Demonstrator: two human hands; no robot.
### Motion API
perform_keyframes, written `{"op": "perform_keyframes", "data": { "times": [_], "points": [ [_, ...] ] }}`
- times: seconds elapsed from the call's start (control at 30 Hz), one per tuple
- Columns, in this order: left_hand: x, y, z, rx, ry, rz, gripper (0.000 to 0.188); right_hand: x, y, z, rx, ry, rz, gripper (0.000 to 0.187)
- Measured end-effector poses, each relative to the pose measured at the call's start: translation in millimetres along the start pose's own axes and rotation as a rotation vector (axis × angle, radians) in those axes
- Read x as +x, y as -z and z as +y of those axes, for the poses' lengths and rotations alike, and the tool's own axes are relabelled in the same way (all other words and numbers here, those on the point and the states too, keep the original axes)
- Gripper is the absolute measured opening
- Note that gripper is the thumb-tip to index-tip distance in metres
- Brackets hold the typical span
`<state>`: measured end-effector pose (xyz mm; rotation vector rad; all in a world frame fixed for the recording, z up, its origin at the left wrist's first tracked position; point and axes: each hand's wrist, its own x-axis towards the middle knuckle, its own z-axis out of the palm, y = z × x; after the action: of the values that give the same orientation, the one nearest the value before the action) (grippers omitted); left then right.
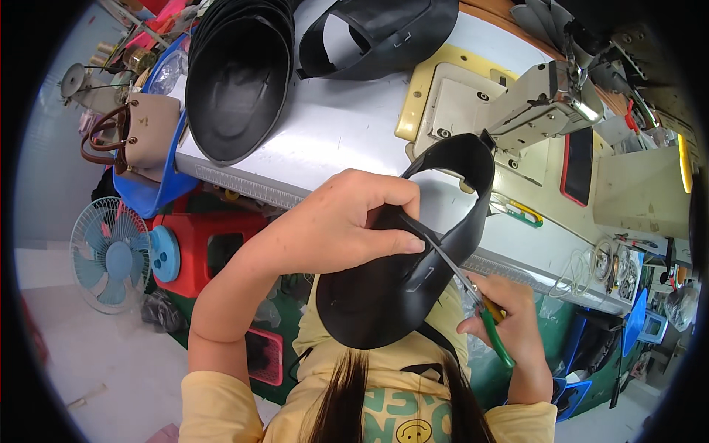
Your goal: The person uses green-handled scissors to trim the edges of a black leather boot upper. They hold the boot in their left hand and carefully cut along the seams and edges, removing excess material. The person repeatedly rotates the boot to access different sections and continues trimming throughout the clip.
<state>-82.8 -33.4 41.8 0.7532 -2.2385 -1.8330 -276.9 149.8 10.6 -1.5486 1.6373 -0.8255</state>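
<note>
My left hand (336, 221) is closed on a black shoe upper (369, 306), thumb on top, with the strap-like opening pointing away from me. The upper is held over my lap at the table's near edge. In my right hand (517, 314) is a pair of scissors (496, 336) with green and yellow handles. Its narrow blades point up and left, and the tips touch or lie very close to the upper's edge beside my left thumb. Whether the blades are parted is too small to tell.
A stack of black shoe uppers (240, 96) and another upper (399, 37) lie on the white table (317, 133). A sewing machine (539, 103) stands at right, near a red-edged phone (577, 166) and a green-yellow cutter (521, 212). A fan (118, 255), red stool (210, 247) and handbag (151, 133) are left.
</note>
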Motion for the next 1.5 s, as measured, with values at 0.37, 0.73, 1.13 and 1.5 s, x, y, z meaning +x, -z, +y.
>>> {"op": "perform_keyframes", "data": {
  "times": [0.37,0.73,1.13,1.5],
  "points": [
    [-4,-3,1,-0.084,-0.168,0.345,0.040,0,-3,10,0.234,-0.059,-0.065,0.056],
    [-77,-27,-134,-1.236,0.158,0.212,0.053,-6,-8,18,0.480,-0.133,-0.052,0.063],
    [-95,-2,-76,-0.787,0.112,0.506,0.057,-13,-11,17,0.504,-0.180,-0.108,0.065],
    [-91,-2,-66,-0.674,0.116,0.409,0.054,-9,-15,5,0.696,-0.260,-0.124,0.067]
  ]
}}
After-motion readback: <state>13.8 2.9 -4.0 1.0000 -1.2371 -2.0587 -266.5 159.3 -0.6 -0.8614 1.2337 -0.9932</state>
